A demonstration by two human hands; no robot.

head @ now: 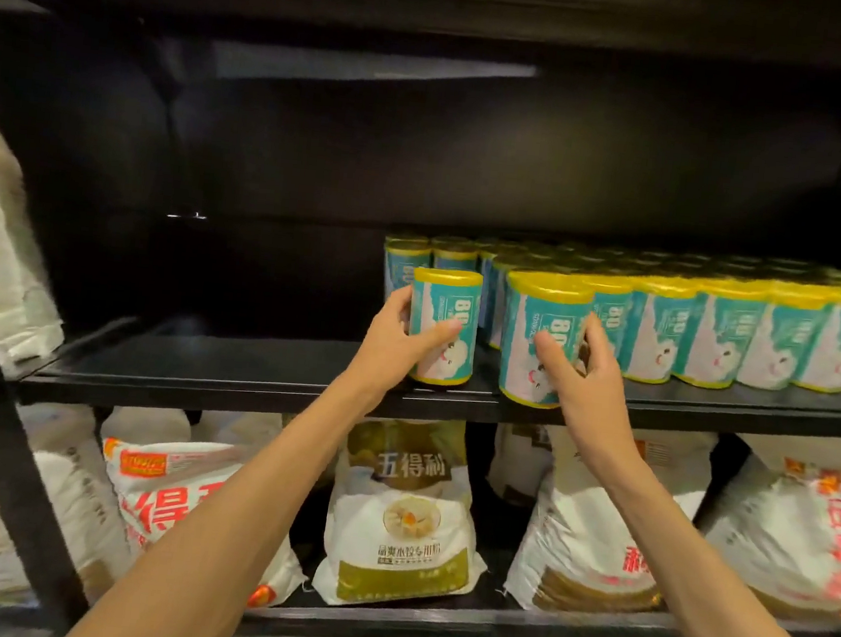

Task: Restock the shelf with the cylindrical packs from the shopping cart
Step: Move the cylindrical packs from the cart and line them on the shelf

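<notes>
Step in hand: two cylindrical packs being set upright on the black shelf (228,377), one per hand, at the open left end of the stocked rows.
Left hand (396,339): fingers curled round the left pack (444,328), which stands near the shelf's front edge.
Right hand (582,380): fingers wrapped round the right pack (543,340), its base at the front lip, touching the front row (745,336) at its 3 o'clock.
Next move: I'd judge both want sliding back toward 12 o'clock, flush with the row, then letting go.
Count: two packs in hand; about six in the front row, more rows behind too dark to count.
Below, 6 o'clock: flour bags (404,517), several.
Cart: not in sight.
</notes>
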